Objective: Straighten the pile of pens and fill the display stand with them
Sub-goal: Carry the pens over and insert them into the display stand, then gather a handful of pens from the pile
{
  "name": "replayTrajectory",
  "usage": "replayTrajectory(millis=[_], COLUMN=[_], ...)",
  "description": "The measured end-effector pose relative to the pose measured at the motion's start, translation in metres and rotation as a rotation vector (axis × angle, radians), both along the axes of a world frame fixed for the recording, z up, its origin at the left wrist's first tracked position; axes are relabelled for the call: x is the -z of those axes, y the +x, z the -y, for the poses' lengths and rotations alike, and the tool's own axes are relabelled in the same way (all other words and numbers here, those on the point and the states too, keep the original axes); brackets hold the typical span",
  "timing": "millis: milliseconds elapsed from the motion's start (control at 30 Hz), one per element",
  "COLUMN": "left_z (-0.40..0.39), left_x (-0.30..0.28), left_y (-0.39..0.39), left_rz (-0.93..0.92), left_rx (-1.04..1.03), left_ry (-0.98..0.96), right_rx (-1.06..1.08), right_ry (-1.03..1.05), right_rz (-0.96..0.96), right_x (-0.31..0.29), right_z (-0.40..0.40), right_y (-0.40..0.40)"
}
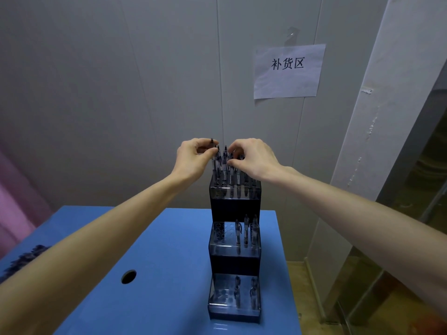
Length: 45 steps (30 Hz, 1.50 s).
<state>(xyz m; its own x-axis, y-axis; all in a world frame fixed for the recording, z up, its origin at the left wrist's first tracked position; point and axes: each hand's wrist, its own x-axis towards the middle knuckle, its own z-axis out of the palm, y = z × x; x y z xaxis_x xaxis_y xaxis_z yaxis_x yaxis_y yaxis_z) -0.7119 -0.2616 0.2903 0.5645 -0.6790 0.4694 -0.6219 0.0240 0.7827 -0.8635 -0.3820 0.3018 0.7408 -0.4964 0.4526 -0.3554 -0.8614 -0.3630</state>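
Blue table (169, 250) under you, and on it the dark, three-tiered display stand (234, 259), rising in steps toward the far wall. Both your hands are at the top, far tier. Your left hand (192, 158) pinches the cap end of one pen (213, 153) between thumb and fingers; your right hand (254, 157) has its fingers curled in among the neighbouring pen tops, apparently pinching one, though which pen it has cannot be made out.

To seat the pen well, keep it upright over its hole, lower it straight down and let go only once it stands by itself. Steady the neighbours with your right fingers so they do not lean or lift out.

The pens on the top tier (232, 170) are slim, clear-barrelled and dark-capped, standing close together, a few tilted slightly. The middle tier (234, 234) holds about three pens on its right side, with open holes to the left. The near, lowest tier (234, 293) shows two. At the far left edge of the table lies a dark heap (26, 258), likely the remaining pens, though it is blurred.
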Motion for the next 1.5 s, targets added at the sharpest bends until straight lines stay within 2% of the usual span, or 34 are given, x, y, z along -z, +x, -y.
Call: replayTrajectory(millis=[167, 333, 733, 867, 1000, 1067, 1133, 1300, 1400, 1500], left_z=[0.001, 0.0, 0.0, -0.011, -0.035, -0.053, -0.079, -0.186, -0.26, -0.329], left_x=[0.007, 0.018, 0.03, 0.045, 0.055, 0.058, 0.065, 0.091, 0.106, 0.114], left_y=[-0.001, -0.003, -0.007, -0.009, 0.006, 0.017, 0.026, 0.061, 0.088, 0.113], left_rz=[0.011, 0.049, 0.089, 0.334, 0.639, 0.739, 0.744, 0.725, 0.626, 0.499], left_rx=[-0.008, 0.024, -0.044, -0.092, -0.197, -0.257, -0.324, -0.428, -0.507, -0.61], left_ry=[0.042, 0.203, 0.227, 0.365, 0.568, 0.691, 0.785, 1.097, 1.233, 1.265], right_rx=[0.006, 0.043, 0.024, -0.044, -0.172, -0.221, -0.257, -0.397, -0.481, -0.505], right_ry=[-0.012, -0.049, -0.083, -0.183, -0.428, -0.513, -0.54, -0.472, -0.444, -0.419], right_rz=[-0.012, -0.012, 0.022, 0.029, 0.088, 0.125, 0.13, 0.095, -0.015, -0.167], right_x=[-0.001, -0.003, 0.005, 0.014, 0.019, 0.018, 0.021, 0.048, 0.073, 0.094], right_z=[-0.002, -0.005, -0.007, 0.001, 0.007, 0.002, -0.016, -0.092, -0.133, -0.168], right_y=[-0.001, 0.0, -0.001, -0.006, -0.006, 0.006, 0.023, 0.067, 0.092, 0.121])
